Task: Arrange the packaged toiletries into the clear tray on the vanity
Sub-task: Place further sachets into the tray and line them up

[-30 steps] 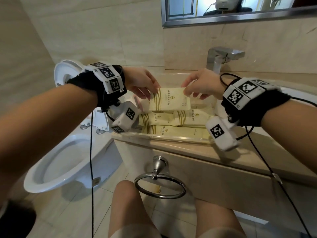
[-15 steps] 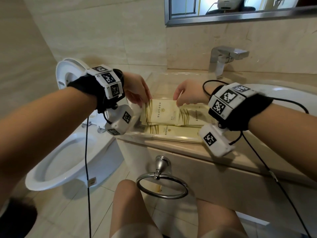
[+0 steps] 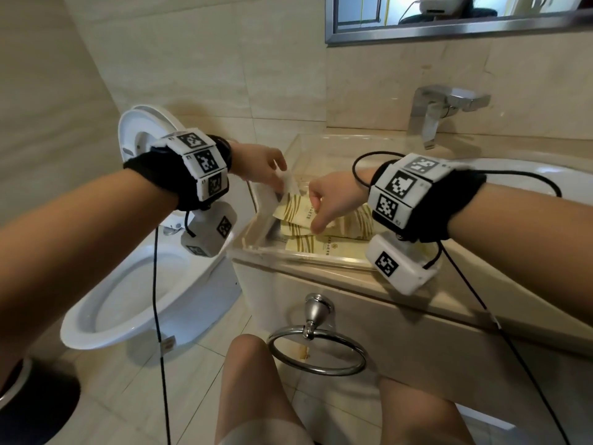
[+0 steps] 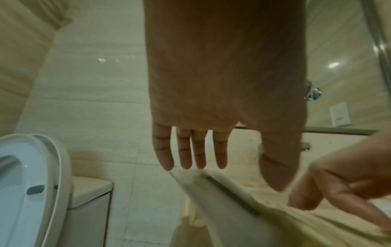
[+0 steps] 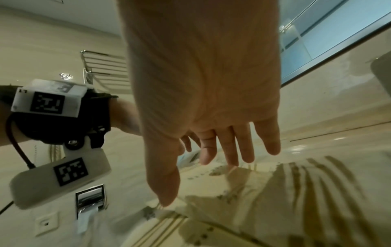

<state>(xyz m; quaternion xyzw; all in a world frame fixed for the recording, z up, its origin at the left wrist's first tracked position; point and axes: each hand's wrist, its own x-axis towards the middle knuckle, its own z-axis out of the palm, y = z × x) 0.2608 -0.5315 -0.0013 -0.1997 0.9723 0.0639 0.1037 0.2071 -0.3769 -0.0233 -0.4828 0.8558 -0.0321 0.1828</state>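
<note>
Since the earlier frames, your hands have lowered the cream packet into the clear tray (image 3: 256,248), and your view has shifted toward the tray's left end.

1. Surface. A beige stone tabletop (image 3: 353,284) carries the tray at its front left corner, hard against the front edge. A white basin (image 3: 571,184) is set into the tabletop to the right, with a chrome faucet (image 3: 442,107) at the back edge. A chrome towel ring (image 3: 316,351) hangs from the panel below the front edge.

2. Task items. Several cream toiletry packets (image 3: 324,248) with gold stripes lie flat and overlapping inside the tray. One packet (image 3: 295,210) sits tilted on top at the tray's left end.

3. Hands. Your left hand (image 3: 263,168) is at the tray's left wall, fingers extended and relaxed, tips at a pale packet edge (image 4: 211,187); a grip cannot be confirmed. Your right hand (image 3: 333,200) has its fingers straight and pointing down, tips touching the tilted packet, with no curl round it.

4. Room. Beige tile covers the walls and floor. A white toilet (image 3: 134,300) with raised lid stands left of the tabletop. A framed mirror (image 3: 449,24) hangs above the faucet. A chrome towel rack (image 5: 101,66) shows in the right wrist view.
</note>
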